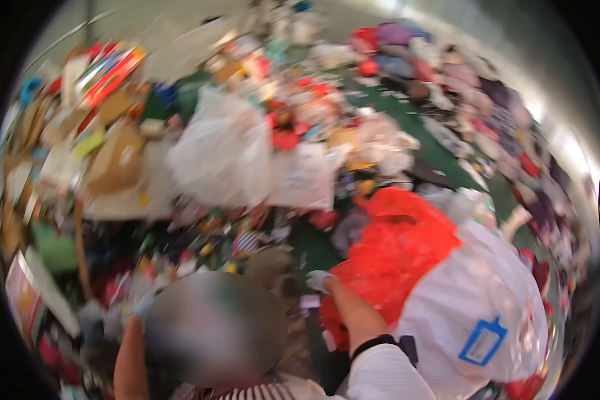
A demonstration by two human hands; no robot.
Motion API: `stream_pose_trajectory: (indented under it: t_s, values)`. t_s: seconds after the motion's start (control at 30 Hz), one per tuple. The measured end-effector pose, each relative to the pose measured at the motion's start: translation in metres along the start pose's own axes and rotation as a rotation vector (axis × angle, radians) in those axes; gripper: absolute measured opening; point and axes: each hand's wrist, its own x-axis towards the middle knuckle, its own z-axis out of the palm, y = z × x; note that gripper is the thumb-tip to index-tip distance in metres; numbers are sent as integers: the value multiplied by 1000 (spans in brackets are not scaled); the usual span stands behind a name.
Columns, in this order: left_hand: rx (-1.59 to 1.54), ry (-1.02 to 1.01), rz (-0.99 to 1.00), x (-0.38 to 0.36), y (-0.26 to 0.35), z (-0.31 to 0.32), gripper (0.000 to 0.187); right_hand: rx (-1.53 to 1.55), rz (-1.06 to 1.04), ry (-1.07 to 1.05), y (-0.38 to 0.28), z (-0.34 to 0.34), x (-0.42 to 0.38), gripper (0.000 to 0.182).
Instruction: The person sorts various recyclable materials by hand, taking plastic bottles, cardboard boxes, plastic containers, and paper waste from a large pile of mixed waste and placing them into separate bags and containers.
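My left hand (143, 307), in what looks like a pale glove, is at the lower left beside loose mixed items; a blurred oval partly covers the area next to it, and its fingers are smeared. My right hand (318, 281), in a light grey glove, is right of the oval, at the left edge of a red plastic bag (403, 247). Its fingers are too blurred to show whether it grips anything. A large white bag (473, 300) with a blue-framed tag (484, 341) lies against the red one, right of my forearm.
Heaped mixed items surround both hands. A translucent plastic bag (223, 150) and a brown cardboard piece (114, 160) stand ahead on the left. Piled clothes or cloth bundles (480, 100) run along the right wall. Green floor (396, 110) shows between the heaps.
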Motion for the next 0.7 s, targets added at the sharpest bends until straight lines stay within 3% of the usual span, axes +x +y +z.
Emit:
stream_pose_trajectory:
  t_s: [0.03, 0.07, 0.1, 0.13, 0.17, 0.2, 0.23, 0.3, 0.33, 0.37, 0.4, 0.43, 0.5, 0.57, 0.67, 0.7]
  values:
    - [-39, 93, 46, 4, -17, 10, 31, 255, 48, -215, 17, 24, 16, 26]
    - [-14, 135, -126, 33, -48, 6, 36, 183, -8, -201, 38, 53, 31, 24]
    - [32, 165, -174, 43, -69, 20, 39, 109, -62, -183, 59, 80, 46, 22]
    - [-49, 93, -189, 85, -129, 22, 44, 301, 137, -230, 52, 91, 39, 24]
    - [54, 119, -311, 65, -116, 57, 57, 486, 346, -236, 48, 103, 34, 26]
    - [-59, 59, -400, 73, -135, 67, 67, 466, 347, -266, 46, 107, 42, 26]
    - [-107, 101, -336, 89, -156, 75, 67, 720, 395, -179, 52, 116, 59, 26]
    - [-298, 300, -553, 104, -182, 89, 63, 1224, 527, 13, 85, 140, 81, 27]
    - [-308, 304, -568, 114, -196, 87, 63, 1470, 590, 131, 94, 140, 91, 27]
    - [-381, 316, -522, 126, -210, 81, 61, 1420, 389, 5, 79, 110, 111, 29]
    - [-451, 329, -475, 135, -215, 76, 59, 1075, 166, 255, 76, 87, 131, 28]
    - [-459, 336, -486, 140, -210, 73, 59, 1023, 169, 333, -21, 13, 90, 28]
    - [-515, 272, -309, 140, -182, 60, 53, 1217, 140, 456, -75, -51, 116, 37]
    - [-554, 378, -156, 137, -137, 55, 50, 1231, -132, 494, -121, -107, 147, 46]
    - [-728, 355, -27, 137, -92, 48, 48, 1063, 21, 603, -192, -161, 197, 53]
    - [-768, 323, 3, 132, -73, 46, 52, 979, -52, 468, -200, -166, 228, 54]
